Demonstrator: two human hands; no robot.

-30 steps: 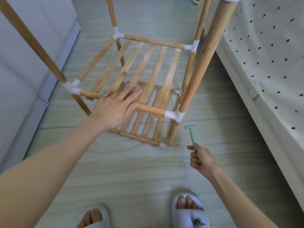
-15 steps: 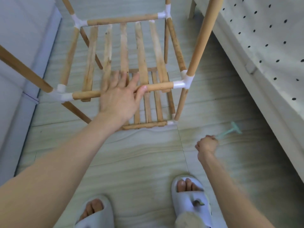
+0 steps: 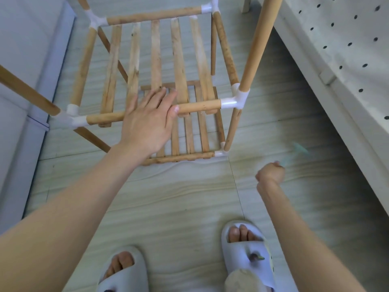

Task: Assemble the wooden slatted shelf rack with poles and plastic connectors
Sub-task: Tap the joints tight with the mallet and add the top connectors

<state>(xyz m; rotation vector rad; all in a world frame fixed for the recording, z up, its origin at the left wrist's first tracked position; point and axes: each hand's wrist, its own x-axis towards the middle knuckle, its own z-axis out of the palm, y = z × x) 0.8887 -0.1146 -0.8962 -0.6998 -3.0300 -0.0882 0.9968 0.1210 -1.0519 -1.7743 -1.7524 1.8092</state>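
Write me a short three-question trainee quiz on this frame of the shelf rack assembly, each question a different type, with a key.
1. True or false: the left hand lies flat with straight fingers on the front rail of the upper slatted shelf.
2. Multiple choice: the right hand grips A) a white connector, B) a small green mallet, blurred in this frame, C) a loose slat.
3. Fill in: the front rail meets the upright pole at a white plastic ____.

Key: 1 true; 2 B; 3 connector.
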